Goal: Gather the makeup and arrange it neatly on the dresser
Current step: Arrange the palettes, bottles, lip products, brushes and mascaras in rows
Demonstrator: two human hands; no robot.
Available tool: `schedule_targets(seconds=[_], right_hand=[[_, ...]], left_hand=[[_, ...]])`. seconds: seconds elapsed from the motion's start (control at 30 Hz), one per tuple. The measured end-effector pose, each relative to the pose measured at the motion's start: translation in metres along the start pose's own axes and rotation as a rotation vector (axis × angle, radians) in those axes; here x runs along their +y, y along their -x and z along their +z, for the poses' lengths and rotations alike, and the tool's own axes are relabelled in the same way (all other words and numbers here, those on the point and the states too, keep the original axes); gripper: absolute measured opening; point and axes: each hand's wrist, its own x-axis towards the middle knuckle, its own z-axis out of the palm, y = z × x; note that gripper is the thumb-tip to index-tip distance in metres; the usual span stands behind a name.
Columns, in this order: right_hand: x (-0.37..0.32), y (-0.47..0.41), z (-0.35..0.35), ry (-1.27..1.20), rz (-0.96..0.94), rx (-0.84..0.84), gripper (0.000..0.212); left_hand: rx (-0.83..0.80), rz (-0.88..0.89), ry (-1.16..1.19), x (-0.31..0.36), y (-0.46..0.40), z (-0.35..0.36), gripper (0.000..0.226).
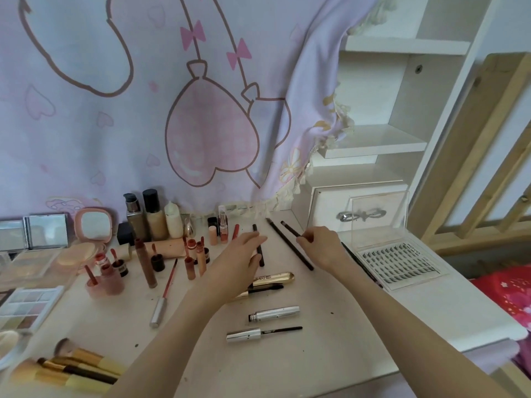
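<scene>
I count two hands over the counter (359,326): my left hand (240,258) and my right hand (321,247). Along the back stand three foundation bottles (155,216). I make out four thin dark pencils (290,245), one of them in the right grip. In front lie one gold mascara tube (273,277) with one wand (265,289), plus two silver pieces (274,313) of a second mascara. One lash tray (400,262) sits at the right, one eyeshadow palette (27,307) at the left, one pink compact mirror (93,225) behind. Roughly four makeup brushes (77,369) lie at the near left; the lip-gloss tubes (145,265) overlap too much for an exact count.
</scene>
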Motion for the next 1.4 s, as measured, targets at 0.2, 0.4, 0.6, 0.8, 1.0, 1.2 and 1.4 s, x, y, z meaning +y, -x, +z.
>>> schedule_targets(seconds=[0.2,0.4,0.6,0.8,1.0,1.2,1.4], right_hand=[[-0.016,0.055,-0.038,-0.321,-0.206,-0.342,0.022],[-0.009,0.084,-0.038,-0.211,-0.369,-0.304,0.018],[0.004,0.09,-0.023,-0.05,-0.526,-0.139,0.02],[-0.002,0.092,-0.031,-0.05,-0.531,-0.153,0.017],[0.008,0.094,-0.04,-0.232,-0.336,-0.267,0.018],[0.03,0.097,-0.056,-0.442,-0.182,-0.311,0.018],[0.065,0.091,-0.075,-0.576,0.066,-0.078,0.009]], left_hand=[[0.118,0.223,0.064,0.026,0.006,-0.015,0.033],[0.075,0.368,0.055,0.03,0.023,-0.019,0.046],[0.034,0.341,0.058,0.035,0.037,-0.024,0.038],[0.072,0.28,0.014,0.038,0.045,-0.029,0.031],[0.015,0.191,-0.011,0.033,0.043,-0.033,0.021],[-0.047,0.115,-0.077,0.034,0.043,-0.029,0.022],[0.011,-0.124,-0.012,0.041,0.03,-0.011,0.02]])
